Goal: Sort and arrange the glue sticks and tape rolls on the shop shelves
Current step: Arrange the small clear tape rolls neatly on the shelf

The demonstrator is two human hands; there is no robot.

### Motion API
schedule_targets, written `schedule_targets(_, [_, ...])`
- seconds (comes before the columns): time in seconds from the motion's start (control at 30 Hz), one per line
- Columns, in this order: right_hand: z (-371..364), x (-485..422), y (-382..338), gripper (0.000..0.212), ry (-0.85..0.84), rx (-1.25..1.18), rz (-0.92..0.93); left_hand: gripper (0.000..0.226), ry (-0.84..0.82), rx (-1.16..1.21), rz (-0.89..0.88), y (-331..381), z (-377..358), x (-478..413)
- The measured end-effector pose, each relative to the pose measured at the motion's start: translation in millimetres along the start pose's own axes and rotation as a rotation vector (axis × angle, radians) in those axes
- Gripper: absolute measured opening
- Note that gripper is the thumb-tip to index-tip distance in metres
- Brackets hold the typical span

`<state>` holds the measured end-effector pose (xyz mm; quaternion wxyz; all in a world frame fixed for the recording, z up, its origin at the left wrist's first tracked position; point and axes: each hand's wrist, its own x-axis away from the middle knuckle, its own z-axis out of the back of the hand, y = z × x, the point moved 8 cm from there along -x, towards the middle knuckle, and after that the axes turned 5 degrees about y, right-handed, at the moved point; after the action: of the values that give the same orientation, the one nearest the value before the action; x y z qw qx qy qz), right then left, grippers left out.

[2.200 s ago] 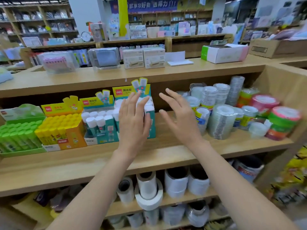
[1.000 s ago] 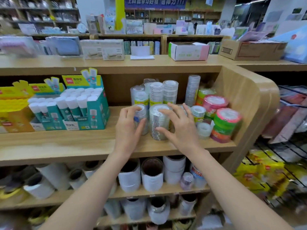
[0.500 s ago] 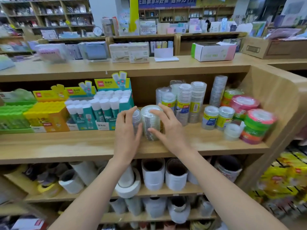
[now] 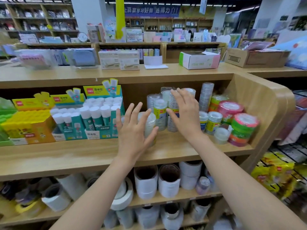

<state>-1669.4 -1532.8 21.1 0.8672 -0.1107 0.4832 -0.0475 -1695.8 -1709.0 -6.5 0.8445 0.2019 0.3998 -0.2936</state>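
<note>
On the middle wooden shelf [image 4: 93,151], teal boxes of glue sticks [image 4: 98,117] stand beside a yellow box of glue sticks [image 4: 28,123]. Right of them are stacks of clear tape rolls [image 4: 160,113], then pink and green tape rolls [image 4: 244,128]. My left hand [image 4: 132,128] has spread, straight fingers in front of a clear tape stack [image 4: 149,123] set next to the teal box. My right hand [image 4: 184,113] is lifted with straight fingers before the taller clear stacks and holds nothing.
Large white tape rolls [image 4: 167,181] fill the shelf below. The shelf's curved wooden end panel [image 4: 269,103] closes the right side. Boxes [image 4: 199,60] and packaged goods sit on the top board. Yellow packets [image 4: 274,173] hang at the lower right.
Both hands have let go of the clear tape stack after sliding it left toward the teal glue box. The right hand has risen and moved right toward the taller stacks.
</note>
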Motion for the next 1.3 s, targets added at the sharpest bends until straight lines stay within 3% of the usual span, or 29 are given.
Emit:
schedule_targets(0.17, [12.4,-10.3,-3.7,0.033,0.109,-0.074,0.022,0.050,-0.028,-0.025,0.006,-2.6,-6.7,1.5])
schedule_targets(0.43, [23.8,1.1,-14.7,0.026,0.093,-0.283,0.106,0.048,0.009,-0.007,0.005,-2.0,-5.3,1.2])
schedule_targets(0.63, [21.8,3.5,-22.5,0.029,0.017,-0.364,0.098,0.056,0.019,-0.021,0.040,1.7,-3.9,1.5])
schedule_targets(0.8, [16.2,12.2,-14.8,0.049,-0.139,-0.391,0.047,0.056,0.078,-0.037,-0.003,19.8,3.5,-2.4])
schedule_targets(0.9, [30.4,16.1,-3.1,0.051,-0.106,-0.391,0.002,0.056,0.116,0.025,-0.062,37.4,5.8,-6.7])
schedule_targets(1.0, [54.5,19.7,24.2,0.043,0.029,-0.275,-0.072,0.061,0.115,0.094,-0.123,56.0,2.7,-8.5])
schedule_targets(1.07, [59.6,27.0,48.5,0.044,0.017,-0.147,-0.146,0.064,0.098,0.139,-0.157,68.4,-1.6,-7.1])
schedule_targets(1.3, [28.4,57.8,93.7,0.062,-0.360,0.296,-0.172,0.068,0.074,0.063,-0.158,99.4,-19.0,0.9])
